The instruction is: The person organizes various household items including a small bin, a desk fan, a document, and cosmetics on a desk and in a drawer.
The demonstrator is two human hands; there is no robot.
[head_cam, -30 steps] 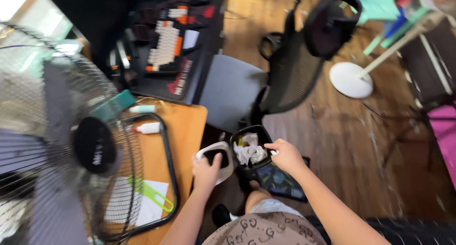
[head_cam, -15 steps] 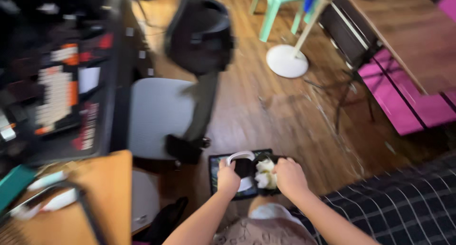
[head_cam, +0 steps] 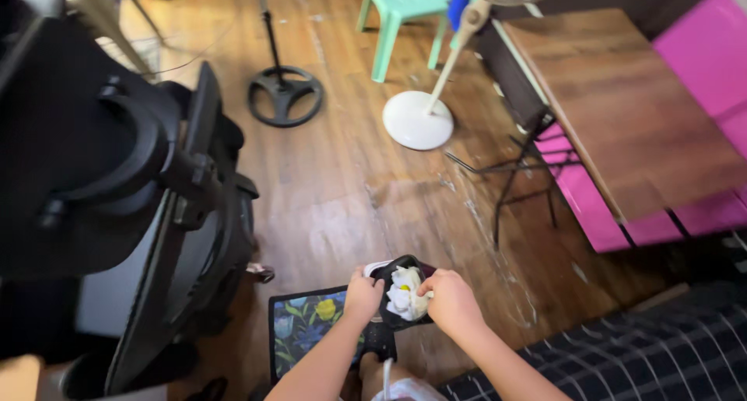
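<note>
1. Two hands grip one black container (head_cam: 389, 280) stuffed with crumpled white paper (head_cam: 406, 300): the left hand (head_cam: 363, 296) is clenched on its near-left rim, the right hand (head_cam: 450, 301) closed over its right edge.
2. One white tray edge (head_cam: 377, 266) shows just beyond the left hand's fingers.
3. Risk: held over the wooden floor (head_cam: 350, 191), a tilted container could shed the loose paper onto the one floral mat (head_cam: 307, 331) below the left hand.
4. One black office chair (head_cam: 156, 206) stands left of the hands; two fan bases and one green stool sit far beyond them.

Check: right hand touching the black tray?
Touching. In the head view the right hand grips the edge of the black tray, fingers curled over its rim beside the crumpled tissue; no gap shows.
</note>
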